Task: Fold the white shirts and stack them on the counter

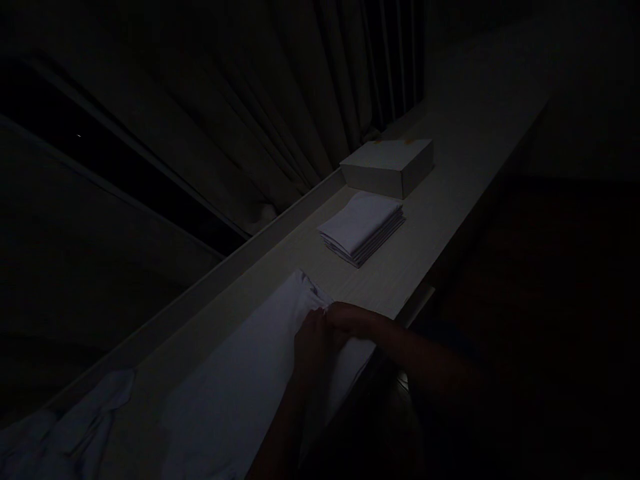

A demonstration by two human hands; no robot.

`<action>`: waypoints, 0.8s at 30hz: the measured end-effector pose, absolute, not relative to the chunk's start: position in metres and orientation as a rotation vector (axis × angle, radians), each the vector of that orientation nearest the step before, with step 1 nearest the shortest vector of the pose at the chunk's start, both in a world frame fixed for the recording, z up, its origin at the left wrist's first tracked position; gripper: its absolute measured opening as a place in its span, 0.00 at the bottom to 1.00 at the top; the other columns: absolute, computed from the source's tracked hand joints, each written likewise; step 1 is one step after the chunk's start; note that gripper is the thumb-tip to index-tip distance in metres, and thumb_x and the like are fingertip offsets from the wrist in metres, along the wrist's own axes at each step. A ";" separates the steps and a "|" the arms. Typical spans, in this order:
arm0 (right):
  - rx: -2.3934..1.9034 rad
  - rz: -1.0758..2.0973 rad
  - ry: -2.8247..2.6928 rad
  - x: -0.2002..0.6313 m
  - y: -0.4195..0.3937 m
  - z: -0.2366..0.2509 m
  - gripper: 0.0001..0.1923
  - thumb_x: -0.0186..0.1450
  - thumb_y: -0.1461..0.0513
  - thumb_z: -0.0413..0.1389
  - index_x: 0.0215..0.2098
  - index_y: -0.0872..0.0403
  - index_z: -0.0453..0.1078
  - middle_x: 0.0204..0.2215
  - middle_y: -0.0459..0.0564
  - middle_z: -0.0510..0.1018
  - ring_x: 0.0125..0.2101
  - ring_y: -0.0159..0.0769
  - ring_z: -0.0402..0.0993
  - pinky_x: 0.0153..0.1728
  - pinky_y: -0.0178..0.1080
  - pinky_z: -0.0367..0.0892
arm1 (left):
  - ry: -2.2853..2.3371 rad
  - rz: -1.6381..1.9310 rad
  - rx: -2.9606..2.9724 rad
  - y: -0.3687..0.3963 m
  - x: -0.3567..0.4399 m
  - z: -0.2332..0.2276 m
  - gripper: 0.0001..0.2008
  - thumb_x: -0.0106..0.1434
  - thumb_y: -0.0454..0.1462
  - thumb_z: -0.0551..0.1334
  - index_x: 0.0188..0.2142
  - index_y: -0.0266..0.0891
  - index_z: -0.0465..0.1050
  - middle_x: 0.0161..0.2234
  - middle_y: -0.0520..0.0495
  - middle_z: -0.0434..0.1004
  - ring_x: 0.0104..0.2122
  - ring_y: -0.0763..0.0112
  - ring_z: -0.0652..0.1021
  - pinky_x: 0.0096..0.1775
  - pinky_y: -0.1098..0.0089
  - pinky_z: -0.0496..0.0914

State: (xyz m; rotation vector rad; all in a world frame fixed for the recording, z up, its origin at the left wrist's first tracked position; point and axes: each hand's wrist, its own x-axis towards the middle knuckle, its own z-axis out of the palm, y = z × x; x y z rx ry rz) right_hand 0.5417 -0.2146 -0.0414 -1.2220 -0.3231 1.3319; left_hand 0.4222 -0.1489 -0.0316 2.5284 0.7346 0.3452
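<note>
A white cloth (240, 373) lies spread along the near part of the long counter. At its far end my left hand (313, 340) and my right hand (345, 319) are close together, with fingers closed on the cloth's edge, which bunches up there. The room is very dark, so single fingers are hard to make out. Beyond my hands sits a neat stack of folded white cloths (363, 227). A crumpled heap of white cloth (75, 427) lies at the lower left.
Behind the stack stands a white box (385, 165) with small orange marks on its top edge. The pale counter (460, 173) has a raised lip (235, 260) along its left side, with curtains (280, 100) past it. Its right edge drops off into darkness.
</note>
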 end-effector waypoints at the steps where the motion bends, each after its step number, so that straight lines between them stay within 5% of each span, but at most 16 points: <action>1: -1.307 1.375 -0.381 0.553 -0.224 -0.041 0.03 0.54 0.68 0.58 0.23 0.58 0.70 0.13 0.47 0.72 0.16 0.35 0.71 0.21 0.35 0.68 | 0.707 0.324 2.573 -0.149 0.421 -0.037 0.18 0.66 0.44 0.52 0.47 0.40 0.75 0.54 0.43 0.74 0.57 0.58 0.71 0.57 0.55 0.65; 5: -1.812 0.988 -0.650 0.588 -0.247 -0.034 0.05 0.59 0.66 0.56 0.32 0.59 0.74 0.27 0.55 0.80 0.30 0.39 0.77 0.34 0.38 0.69 | 0.628 0.303 2.699 -0.157 0.415 -0.056 0.16 0.65 0.43 0.53 0.45 0.39 0.76 0.57 0.43 0.70 0.63 0.54 0.62 0.62 0.48 0.57; 9: -2.023 0.307 -1.012 0.581 -0.235 -0.032 0.14 0.67 0.65 0.50 0.49 0.58 0.71 0.48 0.57 0.75 0.49 0.39 0.69 0.52 0.41 0.60 | 0.563 0.323 2.672 -0.168 0.413 -0.057 0.18 0.66 0.42 0.53 0.50 0.40 0.73 0.59 0.44 0.69 0.64 0.55 0.60 0.62 0.48 0.56; 12: -2.017 0.132 -1.458 0.560 -0.218 -0.036 0.13 0.68 0.63 0.51 0.48 0.57 0.72 0.45 0.56 0.76 0.48 0.40 0.67 0.50 0.41 0.60 | 0.568 0.253 2.558 -0.170 0.412 -0.045 0.20 0.65 0.44 0.53 0.53 0.42 0.71 0.53 0.44 0.75 0.56 0.58 0.71 0.56 0.54 0.66; 17: -2.211 0.099 -1.688 0.546 -0.213 -0.046 0.07 0.64 0.65 0.54 0.35 0.59 0.75 0.38 0.60 0.77 0.45 0.48 0.67 0.43 0.45 0.61 | 0.829 0.313 2.410 -0.144 0.405 -0.026 0.17 0.61 0.46 0.56 0.39 0.40 0.78 0.38 0.44 0.82 0.41 0.61 0.79 0.43 0.64 0.73; 24: -2.208 -0.070 -1.714 0.542 -0.223 -0.049 0.09 0.65 0.66 0.51 0.36 0.59 0.73 0.39 0.60 0.74 0.45 0.48 0.65 0.44 0.47 0.61 | 0.760 0.461 2.614 -0.044 0.443 -0.028 0.20 0.61 0.39 0.52 0.50 0.39 0.72 0.52 0.44 0.76 0.50 0.63 0.75 0.53 0.62 0.67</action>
